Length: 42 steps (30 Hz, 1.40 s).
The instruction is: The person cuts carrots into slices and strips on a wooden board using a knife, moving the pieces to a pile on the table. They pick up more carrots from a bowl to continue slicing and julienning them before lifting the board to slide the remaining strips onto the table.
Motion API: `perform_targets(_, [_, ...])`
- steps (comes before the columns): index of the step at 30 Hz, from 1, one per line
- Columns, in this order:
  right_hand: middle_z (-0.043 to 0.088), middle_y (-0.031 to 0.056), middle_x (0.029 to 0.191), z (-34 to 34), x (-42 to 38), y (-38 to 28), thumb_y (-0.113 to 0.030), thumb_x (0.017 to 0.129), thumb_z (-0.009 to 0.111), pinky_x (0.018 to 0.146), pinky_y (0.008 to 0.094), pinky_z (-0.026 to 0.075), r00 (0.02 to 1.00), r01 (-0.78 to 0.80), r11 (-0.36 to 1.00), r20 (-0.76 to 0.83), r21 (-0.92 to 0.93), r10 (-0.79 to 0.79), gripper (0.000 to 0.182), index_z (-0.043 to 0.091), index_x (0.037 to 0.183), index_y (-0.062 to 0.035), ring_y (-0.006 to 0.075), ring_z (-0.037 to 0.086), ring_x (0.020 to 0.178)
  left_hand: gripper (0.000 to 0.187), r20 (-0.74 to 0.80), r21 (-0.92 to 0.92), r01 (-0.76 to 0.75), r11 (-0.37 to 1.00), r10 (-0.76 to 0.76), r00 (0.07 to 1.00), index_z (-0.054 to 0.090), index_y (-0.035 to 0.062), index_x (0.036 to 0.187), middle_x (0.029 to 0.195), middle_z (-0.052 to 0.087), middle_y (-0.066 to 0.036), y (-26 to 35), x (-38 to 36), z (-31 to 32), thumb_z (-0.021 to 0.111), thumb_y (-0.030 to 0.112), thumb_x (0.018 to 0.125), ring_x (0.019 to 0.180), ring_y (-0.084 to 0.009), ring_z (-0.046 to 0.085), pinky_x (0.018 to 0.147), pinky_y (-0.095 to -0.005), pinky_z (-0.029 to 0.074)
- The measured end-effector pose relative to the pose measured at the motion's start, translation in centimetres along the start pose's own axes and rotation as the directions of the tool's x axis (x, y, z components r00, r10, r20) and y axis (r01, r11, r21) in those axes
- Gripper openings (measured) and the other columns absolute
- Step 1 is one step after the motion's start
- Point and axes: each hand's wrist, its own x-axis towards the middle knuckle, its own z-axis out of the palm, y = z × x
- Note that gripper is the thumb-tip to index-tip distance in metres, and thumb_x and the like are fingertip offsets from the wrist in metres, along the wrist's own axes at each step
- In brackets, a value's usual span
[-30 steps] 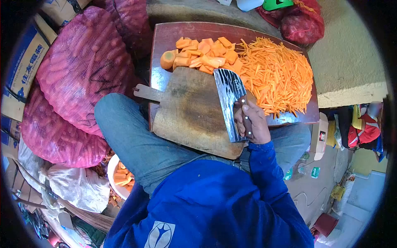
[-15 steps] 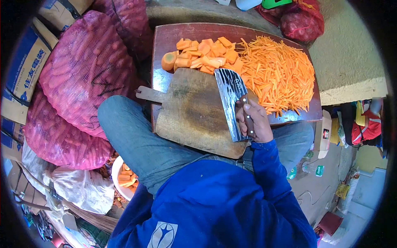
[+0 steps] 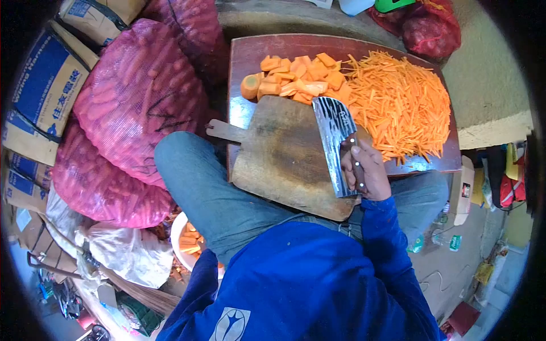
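A red-brown worktop [image 3: 273, 48] stands before the seated person, with a pink mesh sack of carrots [image 3: 142, 102] to the left of it. A worn wooden cutting board [image 3: 278, 153] covers the worktop's near edge. To the right lies a broad heap of carrot strips [image 3: 401, 108]; beside it, behind the board, are peeled carrot chunks [image 3: 310, 75]. Near the left sleeve [image 3: 196, 295] is a white bucket [image 3: 177, 241] of carrot pieces; the left hand is out of sight, its fingers unreadable. A cleaver [image 3: 334, 149] slants over the board's right side, the right hand's [image 3: 372, 173] fingers clamped around its brown handle [image 3: 359, 170].
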Motion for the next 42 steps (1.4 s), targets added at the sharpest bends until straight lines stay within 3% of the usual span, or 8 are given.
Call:
perform_targets(7, [0.058,0.0011,0.075,0.2,-0.2,0.2,-0.033,0.106,0.061,0.039,0.0248,0.041,0.997,-0.037,0.999,-0.075,-0.025,0.035,0.036,0.061,0.128,-0.0045,0.0092,0.051,0.047,0.046,-0.416,-0.298,-0.087,0.951,-0.047,0.908,0.066,-0.0046,0.107,0.100,0.070,-0.026,4.4,-0.7,-9.2,0.082,0.033,0.087,0.091,-0.0397,0.067,0.085,-0.0472,0.053])
perform_targets(8, [0.057,0.0007,0.075,0.1,-0.2,0.2,-0.034,0.107,0.060,0.039,0.0245,0.041,0.997,-0.037,0.999,-0.071,-0.040,0.034,0.037,0.061,0.129,-0.0046,0.0087,0.051,0.047,0.043,-0.525,0.112,-0.108,0.988,0.152,0.838,0.069,-0.0051,0.105,0.097,0.071,-0.026,7.5,-2.2,-12.3,0.081,0.033,0.089,0.090,-0.0371,0.068,0.082,-0.0485,0.052])
perform_targets(11, [0.056,0.0000,0.074,0.0,-0.1,0.4,-0.036,0.108,0.058,0.039,0.0233,0.039,0.998,-0.036,0.997,-0.061,-0.063,0.032,0.040,0.059,0.131,-0.0037,0.0074,0.051,0.047,0.037,-0.585,-0.447,-0.272,0.852,-0.049,0.809,0.069,-0.0062,0.107,0.092,0.072,-0.016,15.2,-5.3,-18.7,0.079,0.026,0.091,0.082,-0.0253,0.071,0.072,-0.0410,0.057])
perform_targets(13, [0.056,0.0001,0.073,-0.4,0.1,0.7,-0.036,0.108,0.058,0.039,0.0231,0.039,1.000,-0.006,0.999,-0.024,-0.048,0.005,0.040,0.059,0.131,-0.0027,0.0072,0.051,0.047,0.025,-0.721,-0.073,-0.311,0.948,0.166,0.673,0.068,-0.0057,0.109,0.096,0.071,-0.014,16.9,-5.1,-23.2,0.074,0.013,0.094,0.086,-0.0219,0.074,0.070,-0.0320,0.065])
perform_targets(15, [0.057,0.0002,0.073,-0.2,0.2,0.7,-0.037,0.108,0.058,0.039,0.0228,0.039,1.000,-0.001,0.999,-0.028,-0.034,0.000,0.041,0.059,0.131,-0.0021,0.0071,0.051,0.047,0.026,-0.681,-0.582,-0.509,0.635,-0.037,0.732,0.066,-0.0077,0.109,0.101,0.069,-0.014,21.8,-7.0,-25.2,0.073,0.013,0.095,0.093,-0.0216,0.070,0.078,-0.0317,0.064])
perform_targets(31, [0.059,0.0008,0.074,0.2,-0.4,0.0,-0.030,0.107,0.059,0.041,0.0226,0.042,0.998,-0.059,0.997,-0.032,0.057,0.061,0.034,0.060,0.129,-0.0041,0.0074,0.052,0.047,0.051,-0.199,-0.673,-0.680,0.291,0.814,0.546,0.061,-0.0024,0.135,0.135,0.062,-0.011,55.4,-13.8,-9.7,0.080,-0.003,0.088,0.126,-0.0200,0.060,0.109,-0.0360,0.047])
perform_targets(36, [0.059,0.0005,0.073,0.0,-0.9,-0.3,-0.029,0.107,0.060,0.041,0.0223,0.041,0.999,-0.044,0.999,-0.023,0.020,0.044,0.033,0.061,0.129,-0.0044,0.0069,0.051,0.047,0.056,-0.231,-0.040,-0.965,0.259,0.937,0.261,0.065,-0.0005,0.130,0.129,0.063,-0.022,54.9,-12.2,-6.9,0.084,0.000,0.078,0.118,-0.0388,0.063,0.104,-0.0424,0.051])
perform_targets(42, [0.059,-0.0003,0.073,0.7,-2.3,-1.5,-0.025,0.108,0.058,0.041,0.0222,0.039,0.998,-0.012,0.995,-0.064,-0.096,0.005,0.030,0.061,0.127,-0.0023,0.0064,0.049,0.046,0.052,-0.238,-0.078,-0.954,0.289,0.924,0.299,0.066,0.0013,0.125,0.121,0.062,-0.018,54.7,-12.1,-7.2,0.085,0.007,0.077,0.111,-0.0387,0.060,0.099,-0.0462,0.049])
